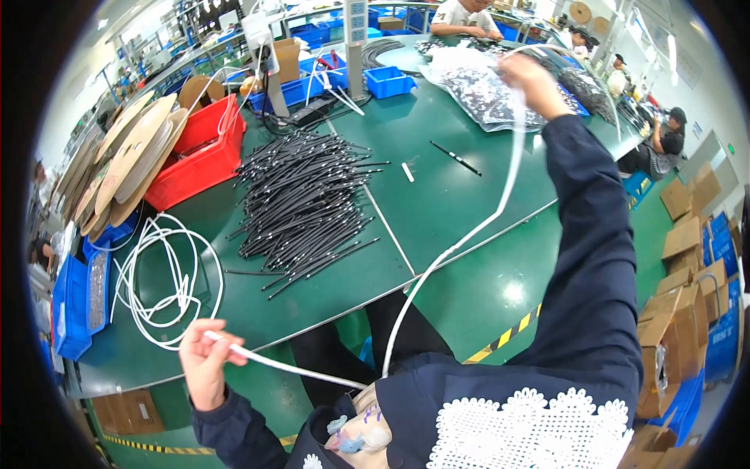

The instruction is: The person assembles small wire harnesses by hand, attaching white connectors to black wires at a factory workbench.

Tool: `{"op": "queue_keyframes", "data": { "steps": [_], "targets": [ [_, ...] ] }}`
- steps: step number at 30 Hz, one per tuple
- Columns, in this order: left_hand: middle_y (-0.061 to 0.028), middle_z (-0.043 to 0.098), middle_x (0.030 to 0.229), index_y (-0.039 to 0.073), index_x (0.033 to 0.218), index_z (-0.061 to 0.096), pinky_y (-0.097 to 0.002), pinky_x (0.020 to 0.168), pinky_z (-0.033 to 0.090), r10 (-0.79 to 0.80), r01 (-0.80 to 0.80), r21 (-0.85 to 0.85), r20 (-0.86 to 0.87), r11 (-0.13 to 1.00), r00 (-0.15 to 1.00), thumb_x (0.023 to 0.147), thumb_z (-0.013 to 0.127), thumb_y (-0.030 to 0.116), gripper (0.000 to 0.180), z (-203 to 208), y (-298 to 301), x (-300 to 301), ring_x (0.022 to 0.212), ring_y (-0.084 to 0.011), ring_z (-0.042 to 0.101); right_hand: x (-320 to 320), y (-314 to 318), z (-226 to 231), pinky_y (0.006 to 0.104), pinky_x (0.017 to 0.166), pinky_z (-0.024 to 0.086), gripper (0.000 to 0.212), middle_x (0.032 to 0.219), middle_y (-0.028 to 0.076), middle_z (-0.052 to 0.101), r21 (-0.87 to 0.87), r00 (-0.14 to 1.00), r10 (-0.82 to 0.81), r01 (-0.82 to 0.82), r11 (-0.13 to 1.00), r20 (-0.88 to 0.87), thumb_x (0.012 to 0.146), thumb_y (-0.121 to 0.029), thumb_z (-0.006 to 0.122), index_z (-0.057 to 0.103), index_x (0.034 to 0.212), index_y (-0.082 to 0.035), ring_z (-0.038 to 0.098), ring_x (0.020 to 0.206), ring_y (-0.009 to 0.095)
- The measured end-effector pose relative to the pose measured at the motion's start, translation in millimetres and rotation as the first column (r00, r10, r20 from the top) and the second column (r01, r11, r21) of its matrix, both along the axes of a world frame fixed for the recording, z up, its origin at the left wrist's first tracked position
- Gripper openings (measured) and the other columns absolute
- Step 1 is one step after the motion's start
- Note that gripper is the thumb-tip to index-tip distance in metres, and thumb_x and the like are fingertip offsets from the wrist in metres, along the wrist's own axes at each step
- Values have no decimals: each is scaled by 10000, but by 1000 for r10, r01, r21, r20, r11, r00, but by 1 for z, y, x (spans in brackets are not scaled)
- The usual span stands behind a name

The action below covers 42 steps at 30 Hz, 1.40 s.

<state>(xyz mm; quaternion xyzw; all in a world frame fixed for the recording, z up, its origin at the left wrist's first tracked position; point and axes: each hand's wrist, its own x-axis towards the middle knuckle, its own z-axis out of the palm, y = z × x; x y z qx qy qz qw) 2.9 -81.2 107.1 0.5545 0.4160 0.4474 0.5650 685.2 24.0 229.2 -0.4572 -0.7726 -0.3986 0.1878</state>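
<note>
A long white tube (440, 258) loops from one hand to the other, sagging in front of my body. Its end pokes out between the pinched thumb and fingers of my left hand (205, 361), by the table's near left edge. My right hand (533, 82) is stretched far out to the right, closed around another stretch of the tube, above a clear plastic bag (467, 87) of small dark and pale parts. A loose coil of white tube (184, 295) lies beyond my left hand. Beside it is a big pile of black cables (301, 203) with pale marks.
One black cable (455, 157) and a short white piece (408, 173) lie on the green table (437, 203). A red bin (201, 168), cardboard reels (129, 156) and a blue bin (72, 305) line the left. Another person (469, 19) sits across the table. Cardboard boxes (676, 328) stand right.
</note>
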Motion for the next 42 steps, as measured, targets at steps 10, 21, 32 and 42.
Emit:
{"op": "queue_keyframes", "data": {
  "steps": [10,21,32,42],
  "targets": [
    [-189,674,886,-39,1065,549,-291,646,581,25,-24,-30,27,999,999,872,613,-18,204,0,5,87,753,-212,686,26,71,-134,412,900,477,696,1162,182,622,-690,776,-627,493,530,73,743,120,485,540,1313,-276,611,1064,327],
    [-124,670,885,-51,1009,576,-243,664,555,-73,37,120,315,992,946,852,643,-17,174,-18,71,211,778,-149,663,-297,-66,-116,263,760,501,354,879,45,673,-489,371,-334,-767,415,-866,963,-223,539,550,1259,-27,620,827,101],
    [-64,532,847,67,932,613,-325,666,488,238,470,706,-656,530,716,726,731,162,256,-87,75,198,825,-234,542,-39,14,-5,401,675,482,187,838,135,623,-289,982,-160,183,940,100,917,-248,559,557,1064,-132,624,818,324],
    [-104,543,789,46,885,543,-367,645,474,275,446,752,-616,486,739,796,651,81,145,-85,104,193,760,-270,560,-208,15,-138,382,686,488,273,809,114,639,-458,921,190,-338,822,-339,776,-27,607,665,1036,-88,609,745,285]
  ]
}}
